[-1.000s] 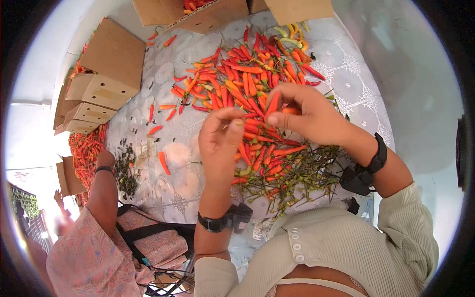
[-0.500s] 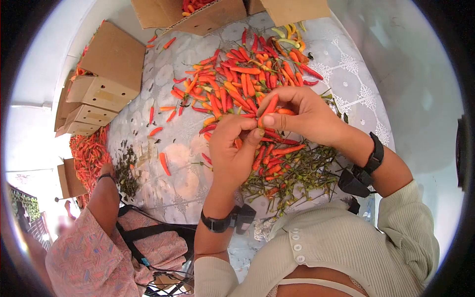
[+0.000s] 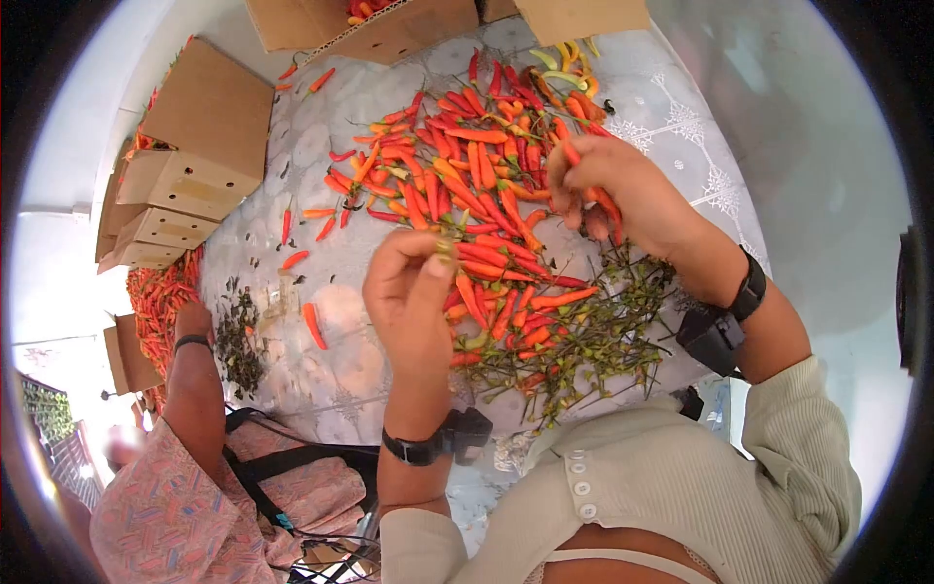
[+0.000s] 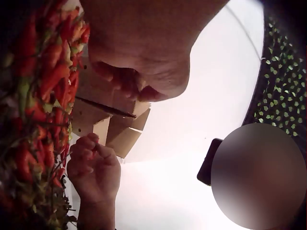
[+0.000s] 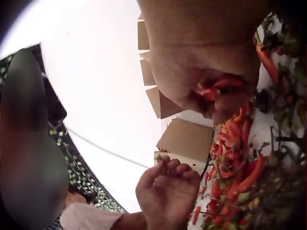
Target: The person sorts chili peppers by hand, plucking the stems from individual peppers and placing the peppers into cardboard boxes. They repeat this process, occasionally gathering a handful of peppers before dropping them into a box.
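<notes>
Over the near part of the chilli pile [image 3: 477, 185], my left hand [image 3: 411, 292] pinches a small green chilli stem [image 3: 446, 245] between thumb and forefinger. My right hand [image 3: 632, 195] is apart from it to the right, fingers curled round red chillies [image 3: 605, 202]. The right wrist view shows the held chillies [image 5: 218, 88] tucked in its palm. Beneath the right hand spreads a heap of loose green stems [image 3: 603, 341]. The pile mixes red and orange chillies, some with stems.
Cardboard boxes [image 3: 209, 127] stand at the left, and another box [image 3: 409, 34] with chillies at the back. Another person's arm [image 3: 195, 389] reaches into a second chilli heap [image 3: 161, 302]. Yellow chillies [image 3: 574, 68] lie at the far right; dark scraps [image 3: 238, 341] lie left.
Half a second ago both hands met at one red chilli. They have since parted: the left moved left with a green stem, the right moved right with the chillies.
</notes>
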Available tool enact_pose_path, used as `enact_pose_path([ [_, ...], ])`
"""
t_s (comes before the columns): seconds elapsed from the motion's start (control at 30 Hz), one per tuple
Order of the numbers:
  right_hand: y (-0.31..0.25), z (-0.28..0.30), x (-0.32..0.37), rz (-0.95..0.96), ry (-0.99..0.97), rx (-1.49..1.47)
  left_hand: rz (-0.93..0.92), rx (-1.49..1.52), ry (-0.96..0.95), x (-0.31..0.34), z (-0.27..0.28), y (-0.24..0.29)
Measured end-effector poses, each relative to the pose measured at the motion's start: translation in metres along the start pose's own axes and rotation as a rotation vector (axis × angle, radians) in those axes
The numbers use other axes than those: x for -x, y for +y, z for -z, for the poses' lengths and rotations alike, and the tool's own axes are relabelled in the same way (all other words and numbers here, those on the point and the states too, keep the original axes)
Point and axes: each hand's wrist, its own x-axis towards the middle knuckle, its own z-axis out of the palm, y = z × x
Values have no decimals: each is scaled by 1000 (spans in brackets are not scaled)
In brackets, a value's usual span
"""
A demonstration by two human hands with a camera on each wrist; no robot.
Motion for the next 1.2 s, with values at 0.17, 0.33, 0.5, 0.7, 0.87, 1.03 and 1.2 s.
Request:
enact_pose_path([
  [0.17, 18, -20, 4, 217, 66, 969, -55, -172, 148, -3, -3, 0],
  [0.33, 20, -28, 3, 244, 15, 1050, -100, -375, 99, -2, 2, -10],
  [0.5, 13, -23, 0, 80, -12, 459, -119, -384, 85, -1, -3, -12],
  [0.7, 5, -32, 11, 69, -74, 75, -162, -577, -96, -2, -9, -10],
  [0.87, 12, -34, 9, 197, -173, 24, -207, -660, -130, -2, -10, -11],
  [1.03, 16, -37, 9, 240, -123, 66, -184, -635, -124, 0, -9, -10],
  [1.2, 15, -39, 10, 253, -133, 163, -200, -672, -142, 1, -11, -9],
])
